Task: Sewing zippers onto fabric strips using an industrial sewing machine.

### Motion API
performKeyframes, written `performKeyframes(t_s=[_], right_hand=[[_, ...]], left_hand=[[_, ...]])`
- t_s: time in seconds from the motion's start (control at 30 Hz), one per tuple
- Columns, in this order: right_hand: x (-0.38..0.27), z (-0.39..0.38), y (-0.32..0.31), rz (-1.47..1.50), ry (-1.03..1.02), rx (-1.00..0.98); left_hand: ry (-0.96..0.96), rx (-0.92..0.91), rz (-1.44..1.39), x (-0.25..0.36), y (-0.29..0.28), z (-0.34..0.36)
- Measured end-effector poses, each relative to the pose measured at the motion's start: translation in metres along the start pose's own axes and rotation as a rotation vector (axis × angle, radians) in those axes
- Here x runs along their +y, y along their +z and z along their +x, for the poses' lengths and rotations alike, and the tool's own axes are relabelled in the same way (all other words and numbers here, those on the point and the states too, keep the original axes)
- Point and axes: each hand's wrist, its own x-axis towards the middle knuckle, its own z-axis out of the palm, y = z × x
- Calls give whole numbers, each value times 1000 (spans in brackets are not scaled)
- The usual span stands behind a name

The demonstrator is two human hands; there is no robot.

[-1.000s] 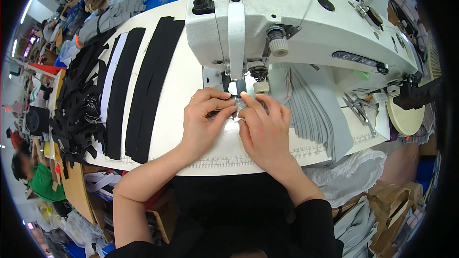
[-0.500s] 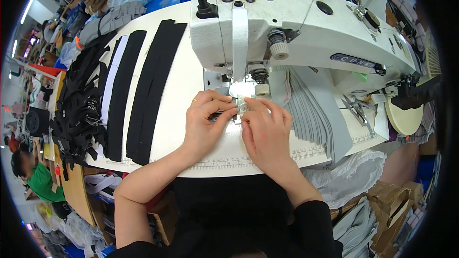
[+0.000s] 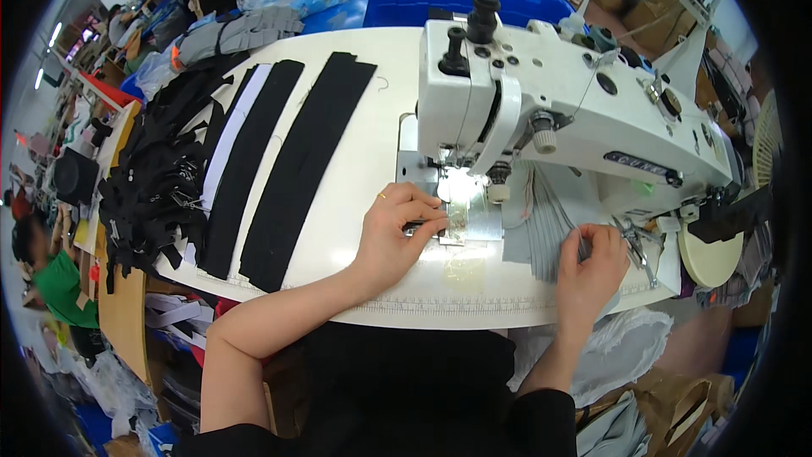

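My left hand (image 3: 396, 233) is closed beside the metal needle plate (image 3: 484, 222) of a white sewing machine (image 3: 575, 110). Thumb and fingertips pinch a small dark piece (image 3: 413, 225), mostly hidden by the fingers. Over on the right, my right hand (image 3: 599, 261) bends its fingers onto the near right side of a fanned stack of grey fabric pieces (image 3: 533, 241). Its thumb and fingers are closed on the edge of a grey fabric piece. Light from the machine falls on the plate under the needle area.
Black fabric strips (image 3: 309, 169) and a white strip (image 3: 234, 140) lie on the table's left, beside a tangled black pile (image 3: 152, 178) with metal bits. Metal scissors (image 3: 639, 258) lie right of the grey stack. A blue bin (image 3: 474, 2) stands behind; a person in green (image 3: 63, 288) is far left.
My right hand has left the needle plate and moved right to the grey stack. The left hand stays by the plate, still pinching. The whole view has shifted, with the machine now farther right.
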Motion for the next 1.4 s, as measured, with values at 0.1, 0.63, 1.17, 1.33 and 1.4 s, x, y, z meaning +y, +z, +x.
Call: performKeyframes(t_s=[0.1,0.63,1.17,1.33,1.4], right_hand=[[8,9,-6,242,86,-14],[-10,16,-35,-9,-300,239],[-54,-83,-53,1006,-100,-859],[-56,-48,-23,864,-17,-428],[-52,-39,-10,1074,178,-727]], left_hand=[[1,9,-13,-1,0,-3],[203,-283,-347,23,1,-12],[-278,-282,-710,20,35,-45],[-146,-358,-718,20,24,-57],[-129,-365,-729,17,22,-55]])
